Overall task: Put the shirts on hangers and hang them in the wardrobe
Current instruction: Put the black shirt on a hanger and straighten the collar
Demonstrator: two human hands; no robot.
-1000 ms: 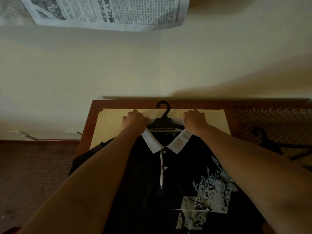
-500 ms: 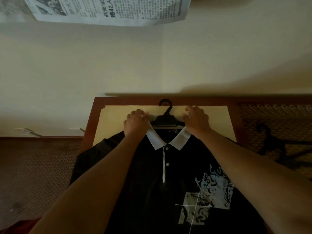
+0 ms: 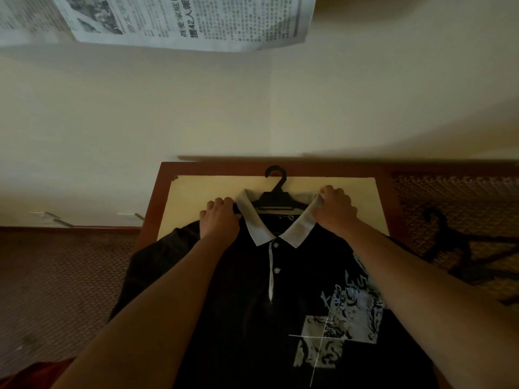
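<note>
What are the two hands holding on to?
Both grip the shirt: left hand at its shoulder beside the collar, right hand pinching the collar's other side.

newspaper (image 3: 179, 21) (top) | wooden table (image 3: 157, 197) | woven mat (image 3: 56, 276)

Count: 1 shirt, 2 hangers, 2 hands, 1 desk, 1 newspaper.
Black polo shirt (image 3: 252, 318) has 2 buttons (image 3: 276, 245); hanger (image 3: 276, 196) inside it, second hanger (image 3: 446, 242) on floor; left hand (image 3: 220, 220), right hand (image 3: 335, 210); desk (image 3: 202, 197); newspaper (image 3: 182, 21).

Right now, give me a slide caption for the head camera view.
Both hands, left and right, grip a black polo shirt at its shoulders over a black hanger.
</note>
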